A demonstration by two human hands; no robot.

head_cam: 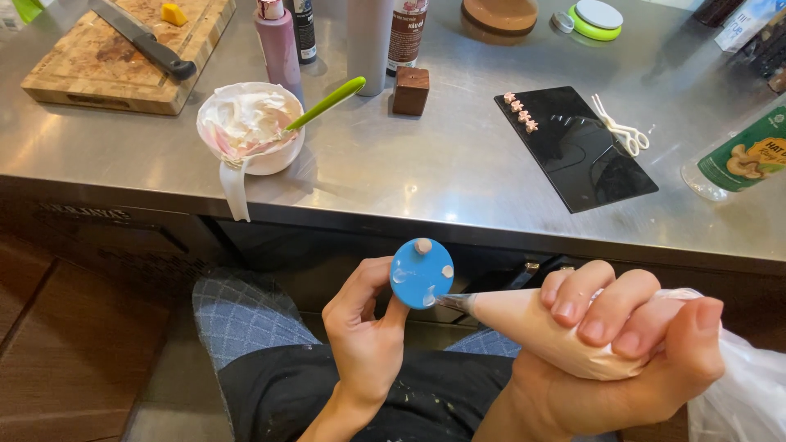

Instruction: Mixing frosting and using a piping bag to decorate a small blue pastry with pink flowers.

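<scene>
From the head camera I watch the left hand [360, 331] pinch the stem beneath a small round blue piping nail [422, 272], fingers closed on it below the disc, held up in front of the lap, just near of the steel counter [426, 164] edge. The right hand [630, 336] is wrapped tight around a plastic piping bag [532, 327] of pale pink cream, its metal tip [453, 302] touching the disc's lower right rim. Small blobs of cream sit on the disc's face. I judge the nail light and stiff, best gripped low on its stem so that it can turn; the bag looks soft and yielding, probably slick, and is best squeezed from the fat middle, where the fingers lie now. The piped cream would smear at a touch. Far left on the counter stands a white bowl of whipped cream [250, 123] with a green-handled spatula [327, 102]; farther left, a wooden cutting board [123, 57] bearing a knife [143, 37]. To the right lies a black tile [577, 151] carrying a row of small pink piped flowers [521, 112], white scissors [622, 131] beside it.
</scene>
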